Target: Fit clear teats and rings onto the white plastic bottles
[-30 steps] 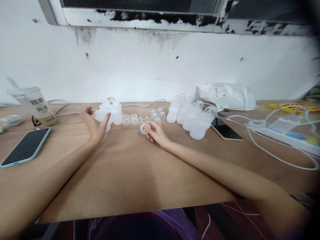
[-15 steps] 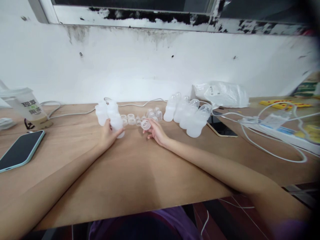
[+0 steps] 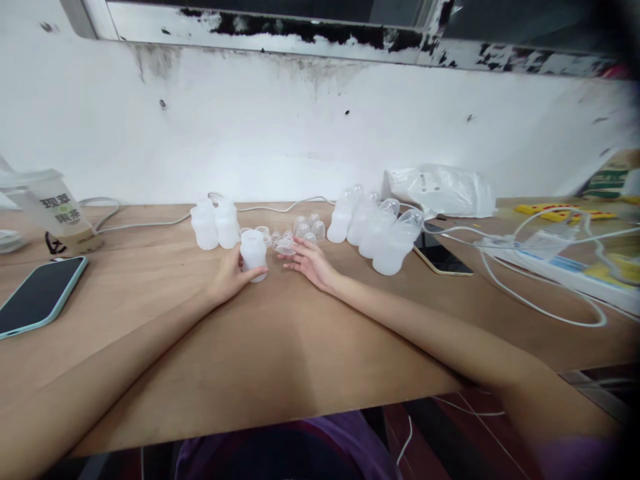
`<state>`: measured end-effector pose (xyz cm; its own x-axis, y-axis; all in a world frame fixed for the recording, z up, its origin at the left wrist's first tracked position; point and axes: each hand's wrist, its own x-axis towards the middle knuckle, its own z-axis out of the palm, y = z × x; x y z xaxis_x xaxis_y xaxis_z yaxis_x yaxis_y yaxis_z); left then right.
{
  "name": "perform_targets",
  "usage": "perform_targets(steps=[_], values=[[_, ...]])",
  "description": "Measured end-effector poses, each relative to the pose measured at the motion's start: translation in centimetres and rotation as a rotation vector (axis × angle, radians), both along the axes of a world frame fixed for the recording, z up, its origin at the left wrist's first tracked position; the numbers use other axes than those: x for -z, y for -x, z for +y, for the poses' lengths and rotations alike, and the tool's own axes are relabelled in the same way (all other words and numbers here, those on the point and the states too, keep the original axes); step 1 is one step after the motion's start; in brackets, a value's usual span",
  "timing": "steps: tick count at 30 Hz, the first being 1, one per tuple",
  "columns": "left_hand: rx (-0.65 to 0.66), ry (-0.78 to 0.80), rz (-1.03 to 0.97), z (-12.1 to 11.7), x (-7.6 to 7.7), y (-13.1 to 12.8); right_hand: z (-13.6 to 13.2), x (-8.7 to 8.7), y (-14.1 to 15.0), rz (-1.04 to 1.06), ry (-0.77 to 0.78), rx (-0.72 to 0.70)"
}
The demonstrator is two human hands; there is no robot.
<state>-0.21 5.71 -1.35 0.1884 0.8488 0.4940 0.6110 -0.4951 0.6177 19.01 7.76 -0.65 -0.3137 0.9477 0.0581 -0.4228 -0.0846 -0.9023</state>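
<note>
Being held above the front of the counter [image 3: 280,360]: a frosted bottle [image 3: 254,257] and a clear ring piece [image 3: 285,247]

Nearest, a purple garment [image 3: 295,450] is being partly covered by the counter's edge. The bottle is being kept upright by the left grip [image 3: 231,277], its fingers and thumb being wrapped around the sides; whether its base is touching the counter cannot be told. Just beside it, the tilted ring piece is being pinched at the fingertips of the right grip [image 3: 314,265], the other fingers being spread. A teal-edged phone [image 3: 43,293] is being borne at the left, a dark phone [image 3: 445,255] at the right. Beyond the grips, clear domes [image 3: 310,230] are being clustered between two open bottles [image 3: 227,225] and a group of capped bottles [image 3: 383,233]. Farthest, a plastic bag [image 3: 440,190] is being backed by the wall [image 3: 250,133].
</note>
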Motion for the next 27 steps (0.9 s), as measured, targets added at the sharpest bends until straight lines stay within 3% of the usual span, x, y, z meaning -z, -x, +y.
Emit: perform_targets(steps=[6,15,27], values=[[-0.006,-0.043,0.023,0.06,-0.33,0.15,-0.02,0.13,-0.08,-0.011,-0.033,-0.101],[-0.002,-0.124,0.238,0.02,-0.17,0.85,-0.22,-0.16,-0.07,0.046,-0.062,-0.071],[0.021,-0.161,0.327,-0.44,-0.3,0.76,-0.17,-0.18,-0.41,0.044,-0.135,-0.113]])
